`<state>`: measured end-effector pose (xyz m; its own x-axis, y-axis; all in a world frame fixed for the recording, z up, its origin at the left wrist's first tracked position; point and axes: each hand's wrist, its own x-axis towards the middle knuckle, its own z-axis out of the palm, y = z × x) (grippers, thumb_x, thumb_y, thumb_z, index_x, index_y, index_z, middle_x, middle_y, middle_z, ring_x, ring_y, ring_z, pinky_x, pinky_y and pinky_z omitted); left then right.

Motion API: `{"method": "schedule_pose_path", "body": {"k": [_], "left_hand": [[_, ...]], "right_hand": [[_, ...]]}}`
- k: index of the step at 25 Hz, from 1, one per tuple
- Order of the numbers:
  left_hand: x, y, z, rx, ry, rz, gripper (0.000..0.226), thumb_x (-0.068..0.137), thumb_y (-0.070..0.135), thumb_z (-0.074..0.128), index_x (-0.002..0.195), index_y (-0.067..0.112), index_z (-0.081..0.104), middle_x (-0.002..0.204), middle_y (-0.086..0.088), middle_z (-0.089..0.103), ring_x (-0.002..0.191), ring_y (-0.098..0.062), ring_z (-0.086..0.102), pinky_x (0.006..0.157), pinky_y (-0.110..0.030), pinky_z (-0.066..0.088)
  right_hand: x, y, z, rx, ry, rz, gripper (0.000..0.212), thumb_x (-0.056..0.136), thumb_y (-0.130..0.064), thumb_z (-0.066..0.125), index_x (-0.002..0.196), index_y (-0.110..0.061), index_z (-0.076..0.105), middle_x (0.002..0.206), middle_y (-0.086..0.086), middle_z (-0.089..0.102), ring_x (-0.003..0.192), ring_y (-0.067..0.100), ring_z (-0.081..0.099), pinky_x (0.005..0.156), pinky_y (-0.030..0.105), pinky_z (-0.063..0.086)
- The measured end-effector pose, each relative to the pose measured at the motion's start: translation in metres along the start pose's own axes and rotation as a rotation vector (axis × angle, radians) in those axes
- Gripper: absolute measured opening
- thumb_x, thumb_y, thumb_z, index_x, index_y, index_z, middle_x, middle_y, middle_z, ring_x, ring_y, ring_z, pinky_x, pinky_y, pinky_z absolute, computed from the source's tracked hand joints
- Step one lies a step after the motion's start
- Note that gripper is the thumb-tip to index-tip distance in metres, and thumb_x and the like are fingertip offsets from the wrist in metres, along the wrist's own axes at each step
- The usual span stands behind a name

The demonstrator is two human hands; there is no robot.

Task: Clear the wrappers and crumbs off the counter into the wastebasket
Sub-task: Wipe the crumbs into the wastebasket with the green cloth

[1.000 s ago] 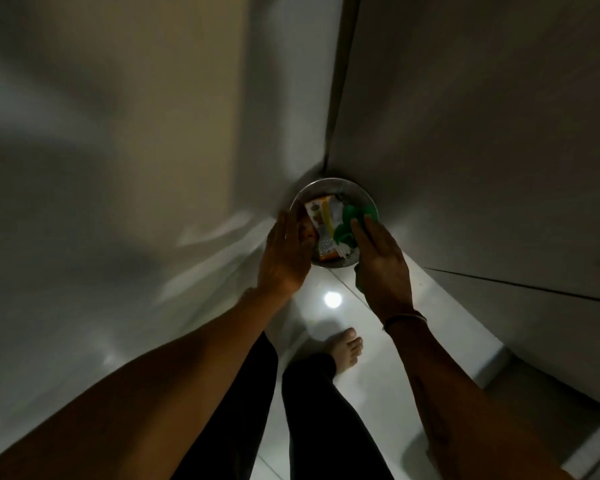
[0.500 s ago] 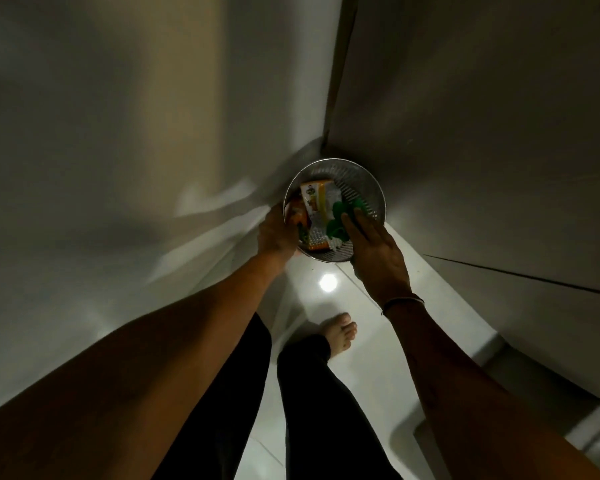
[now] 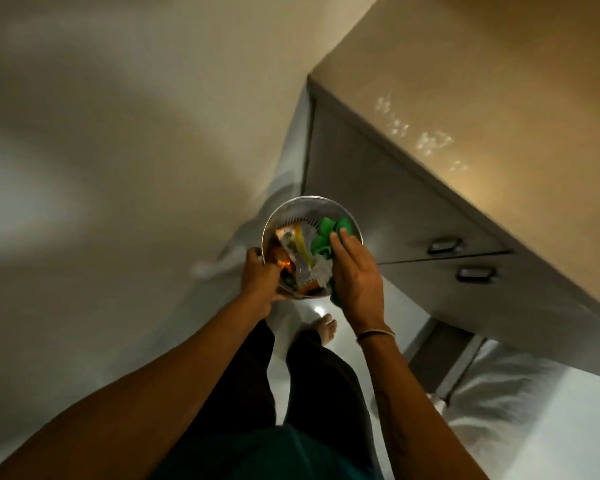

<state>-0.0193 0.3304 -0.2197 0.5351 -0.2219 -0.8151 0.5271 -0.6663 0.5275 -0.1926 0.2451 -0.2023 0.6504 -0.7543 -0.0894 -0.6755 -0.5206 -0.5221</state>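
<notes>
A round metal mesh wastebasket (image 3: 309, 207) is held up in front of me, above the floor. It contains several wrappers (image 3: 297, 252), orange, yellow and clear. My left hand (image 3: 258, 280) grips the basket's left rim. My right hand (image 3: 355, 275) lies on the right rim and presses a green cloth (image 3: 326, 237) against the basket. The cloth hangs partly inside and partly under my palm.
A counter (image 3: 499, 81) with a pale top stands to the right, with light specks (image 3: 426, 140) on it. Below are grey cabinet doors with two dark handles (image 3: 444, 245). A plain wall fills the left. My legs and a bare foot (image 3: 326, 329) stand on glossy floor.
The basket has come up off the floor and closer to me, held in both hands. The view has swung so the counter top and cabinet handles now show.
</notes>
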Motion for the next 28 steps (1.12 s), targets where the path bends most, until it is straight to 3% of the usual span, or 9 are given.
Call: {"method": "schedule_pose_path", "body": {"k": [2, 5, 8, 12, 15, 17, 19, 23, 28], "left_hand": [[-0.038, 0.026, -0.008, 0.031, -0.010, 0.007, 0.021, 0.100, 0.017, 0.055, 0.118, 0.026, 0.049, 0.125, -0.013, 0.064, 0.105, -0.043, 0.070, 0.063, -0.060, 0.067], [-0.071, 0.062, -0.009, 0.053, -0.069, 0.035, 0.024, 0.101, 0.017, 0.051, 0.122, 0.027, 0.045, 0.128, -0.011, 0.061, 0.103, -0.044, 0.071, 0.042, -0.041, 0.062], [-0.086, 0.087, -0.006, 0.044, -0.120, 0.055, 0.041, 0.101, 0.010, 0.049, 0.137, 0.029, 0.043, 0.132, -0.011, 0.064, 0.099, -0.041, 0.075, 0.043, -0.039, 0.063], [-0.095, 0.106, 0.006, 0.013, -0.130, 0.057, 0.041, 0.103, 0.012, 0.048, 0.139, 0.031, 0.044, 0.132, -0.010, 0.066, 0.101, -0.037, 0.073, 0.046, -0.042, 0.063], [-0.101, 0.113, 0.017, 0.023, -0.132, 0.068, 0.036, 0.103, 0.012, 0.052, 0.134, 0.029, 0.044, 0.130, -0.014, 0.068, 0.098, -0.038, 0.074, 0.044, -0.042, 0.062], [-0.102, 0.111, 0.022, 0.018, -0.121, 0.047, 0.037, 0.105, 0.010, 0.052, 0.137, 0.025, 0.044, 0.131, -0.016, 0.067, 0.096, -0.038, 0.074, 0.045, -0.043, 0.063], [-0.105, 0.110, 0.025, 0.034, -0.122, 0.021, 0.037, 0.105, 0.009, 0.053, 0.139, 0.023, 0.043, 0.131, -0.016, 0.066, 0.096, -0.037, 0.074, 0.045, -0.043, 0.063], [-0.107, 0.112, 0.030, 0.041, -0.080, -0.026, 0.038, 0.106, 0.008, 0.046, 0.141, 0.020, 0.041, 0.126, -0.017, 0.064, 0.092, -0.039, 0.073, 0.042, -0.040, 0.061], [-0.105, 0.107, 0.035, 0.050, -0.084, -0.042, 0.041, 0.108, 0.022, 0.051, 0.149, 0.023, 0.041, 0.136, -0.020, 0.062, 0.099, -0.046, 0.074, 0.047, -0.045, 0.064]], "right_hand": [[-0.006, -0.023, -0.043, 0.004, 0.076, -0.043, 0.081, 0.081, -0.014, 0.085, 0.154, -0.016, 0.049, 0.161, 0.012, 0.049, 0.143, 0.036, 0.053, 0.115, 0.051, 0.051], [0.001, -0.041, -0.092, 0.025, 0.150, -0.053, 0.054, 0.101, -0.017, 0.064, 0.153, -0.018, 0.052, 0.160, 0.011, 0.051, 0.140, 0.036, 0.056, 0.112, 0.052, 0.052], [0.013, -0.052, -0.134, 0.039, 0.255, -0.097, 0.050, 0.104, -0.014, 0.057, 0.154, -0.019, 0.051, 0.161, 0.008, 0.050, 0.142, 0.032, 0.055, 0.116, 0.047, 0.050], [0.032, -0.032, -0.188, 0.100, 0.496, -0.029, 0.056, 0.103, -0.014, 0.052, 0.157, -0.024, 0.045, 0.163, 0.002, 0.047, 0.146, 0.015, 0.048, 0.123, 0.022, 0.034], [0.055, 0.016, -0.226, 0.140, 0.651, 0.128, 0.055, 0.100, -0.010, 0.056, 0.154, -0.019, 0.050, 0.160, 0.006, 0.052, 0.144, 0.021, 0.053, 0.124, 0.033, 0.040], [0.075, 0.047, -0.236, 0.153, 0.613, 0.239, 0.054, 0.100, -0.005, 0.058, 0.153, -0.016, 0.051, 0.158, 0.011, 0.053, 0.145, 0.031, 0.053, 0.122, 0.051, 0.043], [0.094, 0.065, -0.231, 0.131, 0.488, 0.341, 0.052, 0.103, -0.006, 0.055, 0.155, -0.014, 0.047, 0.161, 0.016, 0.048, 0.150, 0.038, 0.046, 0.124, 0.058, 0.039], [0.122, 0.065, -0.212, 0.022, 0.369, 0.346, 0.058, 0.105, -0.011, 0.051, 0.161, -0.015, 0.034, 0.170, 0.016, 0.031, 0.161, 0.040, 0.020, 0.132, 0.057, 0.020], [0.129, 0.053, -0.207, 0.092, 0.247, 0.243, 0.065, 0.102, -0.005, 0.053, 0.162, -0.018, 0.031, 0.171, 0.018, 0.028, 0.161, 0.039, 0.019, 0.130, 0.060, 0.023]]}}
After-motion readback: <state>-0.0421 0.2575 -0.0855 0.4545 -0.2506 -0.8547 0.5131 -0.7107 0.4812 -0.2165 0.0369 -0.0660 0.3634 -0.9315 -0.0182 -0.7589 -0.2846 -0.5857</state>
